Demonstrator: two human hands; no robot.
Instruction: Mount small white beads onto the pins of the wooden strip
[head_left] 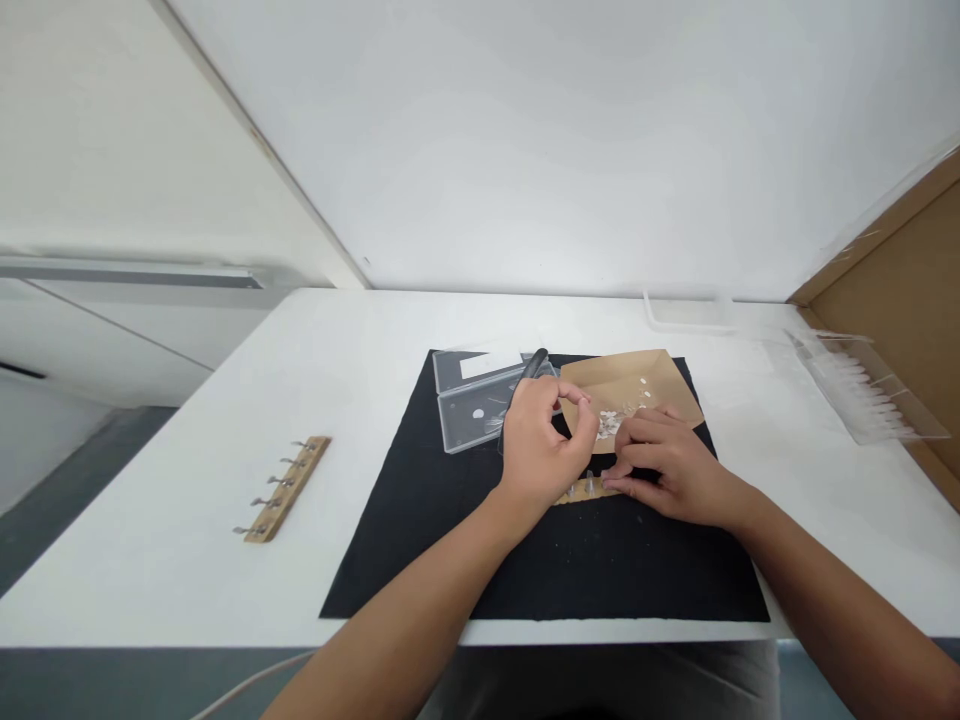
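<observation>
One light wooden strip (579,493) lies on the black mat (420,530) in the head view, below the cardboard tray (609,376), its long axis running roughly left to right, the right end hidden; small clips (590,482) on it point upward. The left hand (541,440) hangs above, thumb and forefinger tips together in a ring; anything between them is too small to tell. The right hand (667,470) has bunched fingers touching the strip; I cannot tell whether they clamp a clip.

Wooden strip (580,495) partly behind hands (536,440), cable (251,679) cut off
</observation>
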